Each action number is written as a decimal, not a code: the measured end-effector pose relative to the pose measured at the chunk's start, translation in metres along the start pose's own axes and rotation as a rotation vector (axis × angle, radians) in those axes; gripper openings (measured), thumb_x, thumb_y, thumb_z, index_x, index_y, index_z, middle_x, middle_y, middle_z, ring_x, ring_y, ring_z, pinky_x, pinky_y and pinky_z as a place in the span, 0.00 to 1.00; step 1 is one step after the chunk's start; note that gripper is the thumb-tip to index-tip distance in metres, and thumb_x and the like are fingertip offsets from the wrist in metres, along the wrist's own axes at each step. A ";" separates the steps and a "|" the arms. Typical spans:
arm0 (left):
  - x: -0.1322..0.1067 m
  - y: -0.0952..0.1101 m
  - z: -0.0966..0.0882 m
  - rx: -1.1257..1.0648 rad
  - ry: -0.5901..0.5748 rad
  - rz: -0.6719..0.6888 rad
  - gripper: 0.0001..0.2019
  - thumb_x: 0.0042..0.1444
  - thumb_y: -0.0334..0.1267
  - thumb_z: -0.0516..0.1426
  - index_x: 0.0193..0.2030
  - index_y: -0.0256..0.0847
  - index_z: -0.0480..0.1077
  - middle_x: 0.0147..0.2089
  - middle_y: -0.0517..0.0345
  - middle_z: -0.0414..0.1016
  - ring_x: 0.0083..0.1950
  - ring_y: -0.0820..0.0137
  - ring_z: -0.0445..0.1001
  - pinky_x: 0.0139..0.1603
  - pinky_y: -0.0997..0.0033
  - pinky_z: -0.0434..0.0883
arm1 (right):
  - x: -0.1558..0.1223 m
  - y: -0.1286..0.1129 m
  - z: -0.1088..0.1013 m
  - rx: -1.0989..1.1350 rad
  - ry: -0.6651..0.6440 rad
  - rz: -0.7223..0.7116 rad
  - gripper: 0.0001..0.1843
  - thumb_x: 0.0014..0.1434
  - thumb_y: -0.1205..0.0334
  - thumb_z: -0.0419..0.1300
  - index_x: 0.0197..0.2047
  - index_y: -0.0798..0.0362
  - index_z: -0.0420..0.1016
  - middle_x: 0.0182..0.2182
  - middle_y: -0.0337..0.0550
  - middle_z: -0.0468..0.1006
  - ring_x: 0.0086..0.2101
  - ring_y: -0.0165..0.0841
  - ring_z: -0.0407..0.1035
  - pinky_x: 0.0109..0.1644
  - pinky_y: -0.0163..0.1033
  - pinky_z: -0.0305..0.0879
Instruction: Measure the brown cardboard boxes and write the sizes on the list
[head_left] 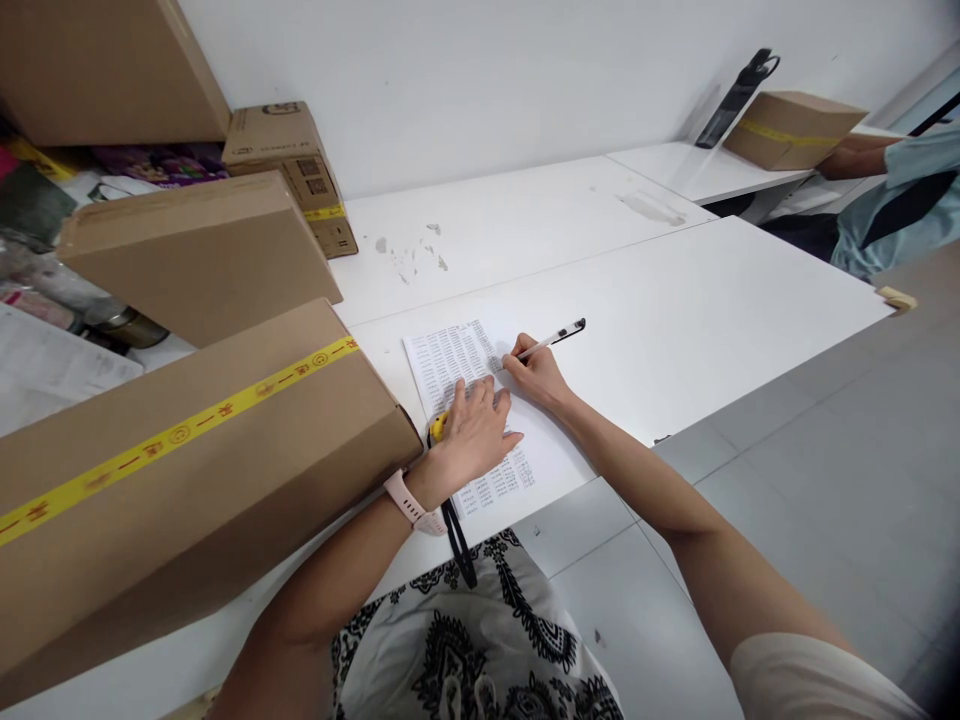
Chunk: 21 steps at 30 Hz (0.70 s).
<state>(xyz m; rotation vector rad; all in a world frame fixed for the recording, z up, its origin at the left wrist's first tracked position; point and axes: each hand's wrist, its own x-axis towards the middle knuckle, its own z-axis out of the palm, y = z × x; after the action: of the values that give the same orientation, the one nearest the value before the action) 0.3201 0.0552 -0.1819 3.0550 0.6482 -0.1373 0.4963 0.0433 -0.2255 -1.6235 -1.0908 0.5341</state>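
Pen (551,340) is pinched by the right hand (538,373) over paper (439,350) on the table (637,320); were the left hand (474,432) (spread flat, gripping nothing) lifted, the paper might be dragged askew.

A plain white wall (480,90) rises behind a long white table (645,310), whose top is crossed by a thin seam. Grey patches (381,245) mark the part nearer the wall. Another white surface (667,170) adjoins it at the far right. Below lies a floor (810,430) of large grey tiles, under soft, even light.
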 end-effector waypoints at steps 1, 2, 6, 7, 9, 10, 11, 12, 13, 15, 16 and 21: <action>0.000 0.000 0.000 0.002 0.002 0.001 0.32 0.69 0.54 0.51 0.68 0.27 0.62 0.73 0.27 0.58 0.74 0.46 0.57 0.73 0.40 0.49 | 0.000 0.000 0.000 -0.006 0.000 0.002 0.10 0.53 0.65 0.58 0.25 0.49 0.58 0.18 0.30 0.57 0.23 0.28 0.52 0.28 0.37 0.49; 0.000 0.000 0.001 0.003 0.003 0.002 0.32 0.69 0.54 0.50 0.68 0.27 0.62 0.72 0.27 0.58 0.74 0.46 0.57 0.73 0.40 0.49 | 0.000 0.001 0.000 -0.009 0.000 0.004 0.10 0.52 0.65 0.58 0.25 0.49 0.58 0.18 0.30 0.58 0.22 0.28 0.52 0.28 0.37 0.49; 0.000 0.001 0.001 0.006 0.001 0.002 0.32 0.69 0.54 0.51 0.68 0.27 0.62 0.72 0.27 0.59 0.73 0.46 0.57 0.73 0.41 0.49 | 0.000 0.001 0.000 -0.003 -0.006 0.012 0.10 0.52 0.64 0.58 0.25 0.49 0.58 0.18 0.29 0.57 0.22 0.28 0.52 0.28 0.38 0.48; 0.000 0.001 0.001 0.007 0.001 0.001 0.32 0.69 0.54 0.51 0.68 0.28 0.62 0.72 0.27 0.59 0.73 0.46 0.57 0.73 0.41 0.50 | 0.000 0.000 0.000 -0.001 -0.006 0.011 0.11 0.52 0.64 0.58 0.25 0.48 0.58 0.18 0.29 0.57 0.22 0.28 0.52 0.28 0.37 0.48; 0.001 0.001 0.000 0.008 -0.002 -0.001 0.32 0.69 0.53 0.51 0.68 0.28 0.62 0.73 0.28 0.58 0.73 0.46 0.58 0.73 0.41 0.50 | 0.000 0.000 0.000 -0.003 0.000 0.004 0.11 0.52 0.64 0.58 0.25 0.48 0.58 0.18 0.30 0.57 0.23 0.28 0.52 0.28 0.37 0.49; 0.001 0.000 0.000 0.009 -0.004 -0.002 0.32 0.68 0.53 0.51 0.68 0.28 0.62 0.73 0.28 0.58 0.73 0.46 0.58 0.73 0.41 0.50 | 0.000 0.000 0.000 -0.006 0.004 0.002 0.11 0.52 0.64 0.58 0.25 0.48 0.58 0.18 0.30 0.57 0.23 0.28 0.52 0.28 0.37 0.49; 0.001 0.000 -0.001 0.009 -0.007 -0.003 0.32 0.68 0.53 0.51 0.68 0.28 0.62 0.73 0.27 0.58 0.73 0.46 0.58 0.73 0.41 0.50 | 0.000 -0.001 0.000 -0.007 0.007 0.000 0.11 0.52 0.64 0.58 0.25 0.48 0.58 0.18 0.30 0.57 0.23 0.28 0.52 0.28 0.37 0.49; 0.001 0.000 -0.001 0.009 -0.009 -0.002 0.32 0.69 0.53 0.51 0.68 0.27 0.62 0.73 0.27 0.58 0.73 0.46 0.58 0.73 0.41 0.50 | 0.000 -0.001 0.000 -0.007 0.009 0.001 0.11 0.52 0.64 0.58 0.25 0.48 0.58 0.18 0.30 0.57 0.23 0.28 0.52 0.28 0.38 0.49; 0.001 0.000 -0.001 0.009 -0.010 -0.001 0.32 0.69 0.53 0.51 0.69 0.27 0.62 0.73 0.27 0.58 0.73 0.46 0.57 0.73 0.41 0.50 | 0.000 -0.002 0.000 -0.005 0.010 0.002 0.11 0.52 0.64 0.58 0.25 0.48 0.58 0.18 0.30 0.57 0.23 0.28 0.52 0.28 0.38 0.49; 0.001 0.000 -0.001 0.011 -0.012 -0.002 0.32 0.69 0.54 0.51 0.69 0.28 0.62 0.73 0.27 0.58 0.73 0.47 0.57 0.73 0.41 0.50 | 0.000 -0.002 -0.001 0.004 0.015 0.004 0.11 0.52 0.64 0.58 0.25 0.48 0.58 0.19 0.30 0.57 0.23 0.28 0.52 0.28 0.38 0.49; 0.001 0.000 -0.001 0.012 -0.013 -0.002 0.32 0.69 0.54 0.51 0.69 0.28 0.62 0.73 0.28 0.58 0.74 0.47 0.57 0.73 0.41 0.49 | 0.000 -0.003 -0.001 0.006 0.018 0.003 0.11 0.52 0.64 0.58 0.25 0.48 0.58 0.19 0.30 0.57 0.23 0.28 0.52 0.28 0.38 0.49; 0.001 0.001 0.000 0.018 -0.005 -0.004 0.32 0.69 0.54 0.50 0.68 0.28 0.62 0.73 0.28 0.58 0.73 0.47 0.58 0.73 0.41 0.50 | 0.000 -0.004 -0.001 -0.014 0.017 0.006 0.11 0.52 0.64 0.58 0.25 0.48 0.58 0.19 0.30 0.57 0.22 0.28 0.52 0.28 0.38 0.49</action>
<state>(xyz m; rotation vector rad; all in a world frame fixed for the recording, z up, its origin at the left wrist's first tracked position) 0.3210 0.0546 -0.1819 3.0700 0.6563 -0.1523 0.4958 0.0431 -0.2218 -1.6407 -1.0794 0.5170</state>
